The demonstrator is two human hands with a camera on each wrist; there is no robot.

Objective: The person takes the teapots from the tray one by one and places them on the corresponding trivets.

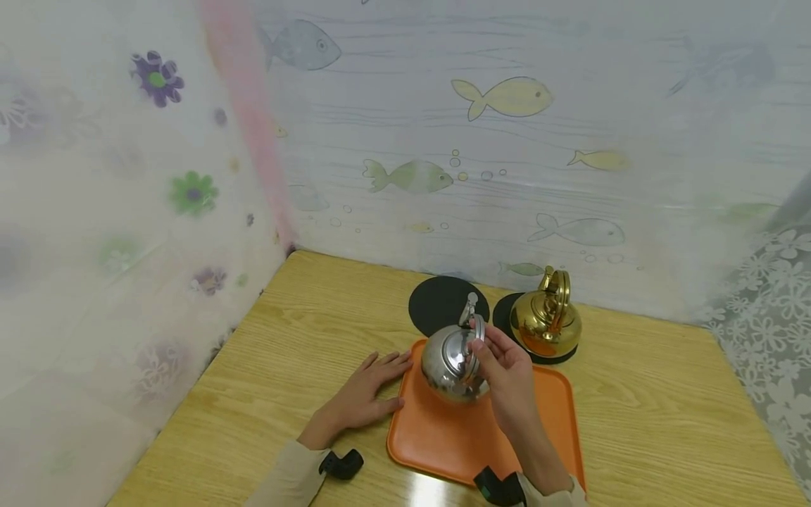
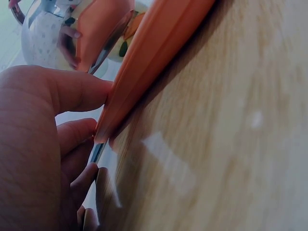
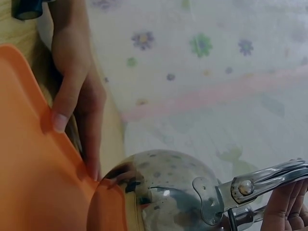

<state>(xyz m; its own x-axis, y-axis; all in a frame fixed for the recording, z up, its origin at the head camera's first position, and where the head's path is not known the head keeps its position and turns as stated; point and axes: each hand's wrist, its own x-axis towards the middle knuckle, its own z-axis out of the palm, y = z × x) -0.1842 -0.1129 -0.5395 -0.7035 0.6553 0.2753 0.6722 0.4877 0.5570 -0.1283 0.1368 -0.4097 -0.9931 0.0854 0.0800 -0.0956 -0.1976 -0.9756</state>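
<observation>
A shiny silver kettle (image 1: pixel 440 370) is over the back left part of the orange tray (image 1: pixel 431 451). My right hand (image 1: pixel 514 384) grips its upright loop handle (image 3: pixel 269 180), with the thumb on the near side. At the tray's left edge, my left hand (image 1: pixel 361 398) lies with fingers extended, thumb and fingertips touching the rim. The left wrist view shows the thumb and index fingertip against the tray's side wall (image 2: pixel 144 67). In the right wrist view the kettle's round body (image 3: pixel 163 187) mirrors the tray and hides part of it.
Behind the tray lies a round black mat (image 1: pixel 440 303), partly covered by the silver kettle. To its right a gold kettle (image 1: pixel 538 327) stands on another black mat (image 1: pixel 505 310). A wooden table (image 1: pixel 253 394) meets patterned sheeting (image 1: pixel 405 232) at the back and sides.
</observation>
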